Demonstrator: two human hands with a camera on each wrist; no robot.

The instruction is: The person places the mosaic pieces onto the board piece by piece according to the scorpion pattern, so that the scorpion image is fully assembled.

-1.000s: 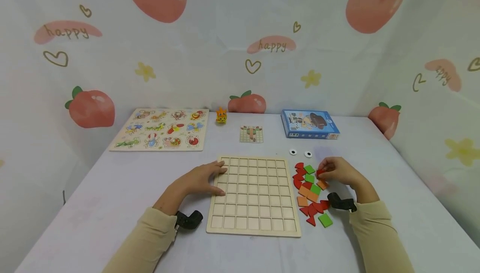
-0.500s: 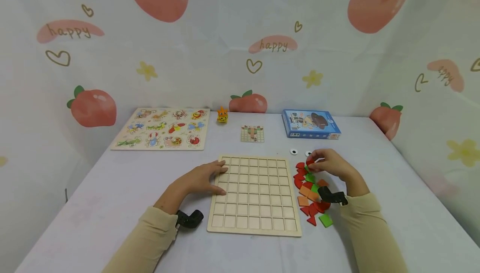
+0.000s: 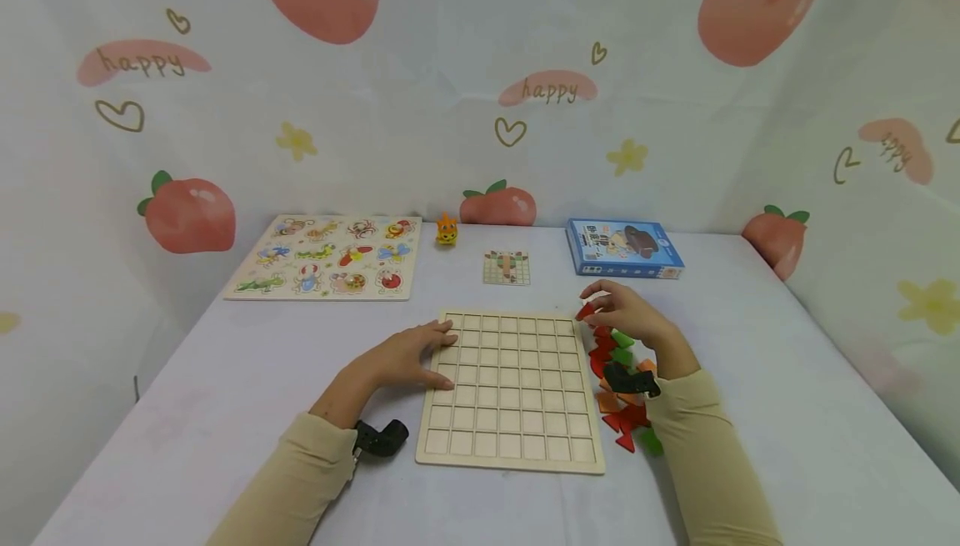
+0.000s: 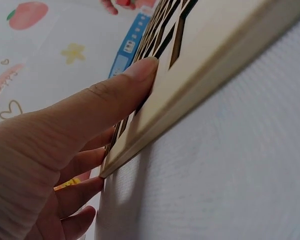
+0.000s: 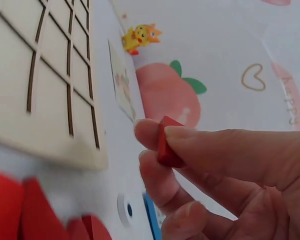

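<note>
In the head view, the left hand point(image 3: 408, 356) lies spread, its thumb and fingertips touching the left side of the wooden board point(image 3: 517, 388). The right hand point(image 3: 628, 313) pinches a red piece point(image 3: 586, 310) above the board's top right corner. The loose pieces point(image 3: 602, 350) lie close beneath that arm, so a low swing of the black wrist camera point(image 3: 628, 379) or sleeve could scatter them.

In the left wrist view, the thumb rests on top of the board while other fingers meet its edge; nothing is clenched. Such a light touch might let the board slide if it were bumped.

In the right wrist view, thumb and forefinger grasp the red piece on edge. Held by so little, it could twist or slip, perhaps landing among the loose pieces or beside the eye disc point(image 5: 125, 209).
</note>
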